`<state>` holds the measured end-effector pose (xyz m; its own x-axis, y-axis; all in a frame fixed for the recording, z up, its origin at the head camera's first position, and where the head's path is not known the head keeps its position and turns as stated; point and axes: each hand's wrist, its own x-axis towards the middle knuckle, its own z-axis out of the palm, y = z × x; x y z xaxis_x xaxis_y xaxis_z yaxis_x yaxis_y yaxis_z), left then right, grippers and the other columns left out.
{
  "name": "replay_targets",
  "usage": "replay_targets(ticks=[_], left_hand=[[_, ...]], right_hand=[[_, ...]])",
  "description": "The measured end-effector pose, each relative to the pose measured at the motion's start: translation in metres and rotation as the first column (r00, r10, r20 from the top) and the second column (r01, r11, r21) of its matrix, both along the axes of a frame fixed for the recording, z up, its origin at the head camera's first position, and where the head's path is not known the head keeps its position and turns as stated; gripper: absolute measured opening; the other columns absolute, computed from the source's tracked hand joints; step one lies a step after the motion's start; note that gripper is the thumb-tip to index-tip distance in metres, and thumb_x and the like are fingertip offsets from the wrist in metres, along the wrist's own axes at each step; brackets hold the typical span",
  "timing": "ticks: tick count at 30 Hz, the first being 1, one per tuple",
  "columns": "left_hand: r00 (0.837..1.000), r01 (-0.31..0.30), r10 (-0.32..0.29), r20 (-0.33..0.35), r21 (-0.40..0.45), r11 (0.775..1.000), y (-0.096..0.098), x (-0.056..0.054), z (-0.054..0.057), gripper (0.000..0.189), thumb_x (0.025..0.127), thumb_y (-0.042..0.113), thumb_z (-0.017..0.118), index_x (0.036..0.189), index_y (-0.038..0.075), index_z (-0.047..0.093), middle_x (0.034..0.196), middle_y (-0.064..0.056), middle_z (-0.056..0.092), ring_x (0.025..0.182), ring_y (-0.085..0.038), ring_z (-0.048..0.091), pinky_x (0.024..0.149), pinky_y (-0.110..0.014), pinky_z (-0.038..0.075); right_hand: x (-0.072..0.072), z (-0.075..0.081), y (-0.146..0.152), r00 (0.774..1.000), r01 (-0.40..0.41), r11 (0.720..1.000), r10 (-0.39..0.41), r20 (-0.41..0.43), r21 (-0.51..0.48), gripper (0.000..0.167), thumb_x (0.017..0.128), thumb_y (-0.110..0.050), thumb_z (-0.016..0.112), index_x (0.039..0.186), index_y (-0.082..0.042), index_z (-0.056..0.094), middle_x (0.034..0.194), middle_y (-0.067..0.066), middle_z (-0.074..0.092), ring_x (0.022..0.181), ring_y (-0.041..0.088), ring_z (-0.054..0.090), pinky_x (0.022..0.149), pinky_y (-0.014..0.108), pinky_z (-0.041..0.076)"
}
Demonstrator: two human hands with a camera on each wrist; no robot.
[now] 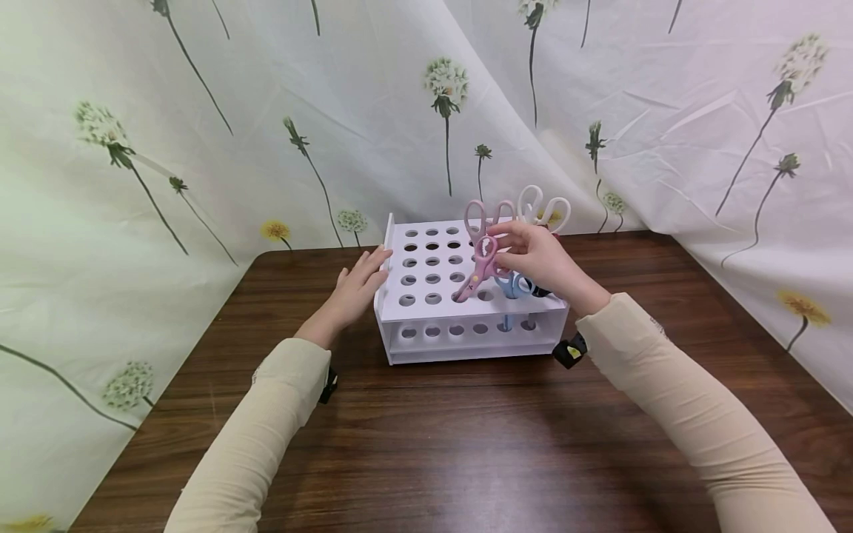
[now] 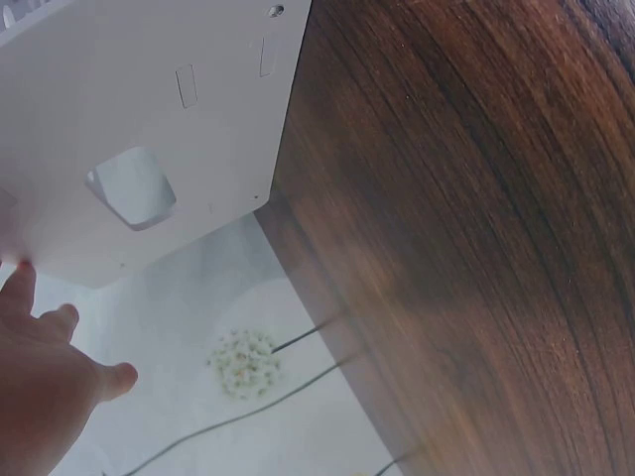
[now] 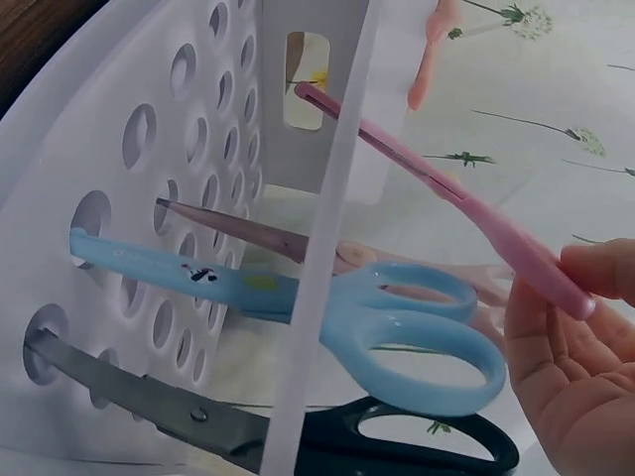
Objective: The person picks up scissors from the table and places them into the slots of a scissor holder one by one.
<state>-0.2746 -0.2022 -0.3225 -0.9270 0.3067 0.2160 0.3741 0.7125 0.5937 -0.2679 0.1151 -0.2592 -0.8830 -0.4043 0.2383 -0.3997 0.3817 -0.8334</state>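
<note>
A white rack (image 1: 426,314) with rows of round holes stands on the table. My right hand (image 1: 546,260) pinches a pair of pink scissors (image 3: 506,238) by the handles, tilted, with the tip in a front-row hole of the top panel. Against the rack's left side panel (image 2: 218,129) rest the fingertips of my left hand (image 1: 356,292), fairly straight. Near the right hand, blue scissors (image 3: 427,362) and black scissors (image 3: 427,442) stand blades down in the rack. Another pair of pink scissors (image 1: 469,220) and white scissors (image 1: 564,215) stand farther back.
A dark wooden table (image 1: 426,444) carries the rack. Behind it hangs a pale cloth (image 1: 373,96) printed with dandelions. The right hand hides part of the rack's right side.
</note>
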Motion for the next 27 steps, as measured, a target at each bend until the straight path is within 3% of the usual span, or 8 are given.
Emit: replay_targets(ticks=[4, 13, 21, 27], left_hand=[[1.000, 0.000, 0.000, 0.001, 0.004, 1.000, 0.000, 0.000, 0.000, 0.049, 0.100, 0.034, 0.030, 0.145, 0.016, 0.030, 0.152, -0.001, 0.017, 0.138, -0.021, 0.004, 0.103, -0.055, -0.006], [1.000, -0.002, 0.002, 0.001, 0.001, 1.000, 0.000, 0.000, 0.000, 0.049, 0.100, 0.034, 0.030, 0.145, 0.016, 0.030, 0.152, -0.002, 0.016, 0.138, -0.021, 0.004, 0.103, -0.055, -0.006], [1.000, -0.001, 0.000, 0.005, 0.008, 1.000, 0.000, 0.001, -0.001, 0.049, 0.100, 0.035, 0.030, 0.145, 0.016, 0.030, 0.152, -0.001, 0.016, 0.138, -0.020, 0.004, 0.103, -0.054, -0.006], [1.000, -0.003, 0.003, 0.003, 0.000, 1.000, -0.001, 0.000, -0.001, 0.049, 0.100, 0.034, 0.031, 0.145, 0.016, 0.030, 0.152, -0.001, 0.016, 0.138, -0.021, 0.003, 0.103, -0.055, -0.006]], right_hand=[[0.000, -0.001, -0.003, 1.000, -0.012, 1.000, 0.013, -0.009, 0.010, 0.042, 0.084, 0.007, 0.050, 0.125, -0.001, 0.054, 0.109, 0.017, 0.062, 0.089, 0.024, 0.060, 0.074, 0.039, 0.050], [0.001, -0.006, -0.013, 0.997, -0.027, 1.000, 0.027, -0.075, 0.006, 0.036, 0.084, 0.006, 0.054, 0.120, 0.001, 0.058, 0.106, 0.017, 0.064, 0.088, 0.022, 0.059, 0.065, 0.022, 0.045], [0.000, -0.011, -0.023, 0.991, -0.029, 0.998, 0.035, -0.128, 0.050, 0.032, 0.084, 0.004, 0.055, 0.115, 0.006, 0.060, 0.104, 0.017, 0.065, 0.095, 0.023, 0.061, 0.080, 0.030, 0.047], [-0.002, -0.012, -0.026, 0.991, -0.027, 0.996, 0.038, -0.128, 0.082, 0.028, 0.084, 0.004, 0.058, 0.111, 0.006, 0.063, 0.100, 0.016, 0.067, 0.092, 0.021, 0.062, 0.081, 0.031, 0.047]])
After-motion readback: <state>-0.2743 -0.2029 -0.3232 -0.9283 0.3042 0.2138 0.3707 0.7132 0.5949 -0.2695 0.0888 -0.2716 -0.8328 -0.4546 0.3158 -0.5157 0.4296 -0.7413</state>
